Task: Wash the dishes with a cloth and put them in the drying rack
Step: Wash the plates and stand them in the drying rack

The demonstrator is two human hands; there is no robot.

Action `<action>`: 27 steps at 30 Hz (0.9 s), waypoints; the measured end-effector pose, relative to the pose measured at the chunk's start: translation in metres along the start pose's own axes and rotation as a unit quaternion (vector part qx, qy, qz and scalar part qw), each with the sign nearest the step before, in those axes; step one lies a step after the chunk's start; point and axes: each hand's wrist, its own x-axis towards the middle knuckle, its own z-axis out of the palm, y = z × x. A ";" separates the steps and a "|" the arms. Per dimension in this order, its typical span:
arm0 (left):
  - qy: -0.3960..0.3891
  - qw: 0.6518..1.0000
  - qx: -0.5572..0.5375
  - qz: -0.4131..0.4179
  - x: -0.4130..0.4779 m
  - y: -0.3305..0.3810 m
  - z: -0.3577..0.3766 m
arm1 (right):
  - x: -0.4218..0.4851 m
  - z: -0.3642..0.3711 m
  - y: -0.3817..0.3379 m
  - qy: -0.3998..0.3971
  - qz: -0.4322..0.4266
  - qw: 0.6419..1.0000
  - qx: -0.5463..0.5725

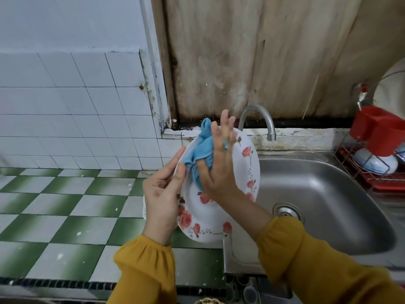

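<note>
Plate (208,218) is held up on edge, face toward the person, over the seam btw tiled counter (65,205) and sink (328,194). L hand (161,194) pinches the plate's rim at 9 o'clock, thumb on the face, fingers behind. R hand (219,163) is flat, fingers straight, pressing a blue cloth (202,148) onto the plate's upper half.

Handling, judged: the plate looks rigid, light enough for one hand, prob. breakable and slick if wet or soapy. A rim pinch is the only real hold, and a two-point grip at 9 and 3 o'clock would be safer for the transfer. The cloth is soft and limp and bunches under the palm.

Around: the faucet (258,116) sits at 1 o'clock from the plate, close to its top rim, so a knock is possible when tilting. The drying rack (381,183) is at 3 o'clock, well apart, across the basin. It holds a red holder (379,132) and a white dish (374,163), so free slots look few, but the rack is cut off by the frame edge.
</note>
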 end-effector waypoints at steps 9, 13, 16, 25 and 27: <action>0.054 0.994 -0.084 -0.036 0.001 0.008 0.001 | -0.050 -0.002 -0.035 -0.170 0.045 0.981 0.087; 0.079 0.987 -0.132 -0.051 0.007 0.011 -0.023 | -0.068 -0.035 0.028 -0.228 0.011 0.960 -0.160; 0.067 0.983 -0.140 -0.094 0.002 0.002 -0.028 | -0.032 -0.049 0.059 -0.106 0.114 0.965 -0.212; 0.034 0.989 -0.103 -0.099 -0.004 -0.003 0.016 | -0.017 -0.013 -0.025 -0.102 0.083 0.991 0.026; 0.028 0.983 -0.147 -0.105 0.006 0.007 0.005 | -0.058 -0.019 -0.024 -0.202 0.021 0.979 -0.029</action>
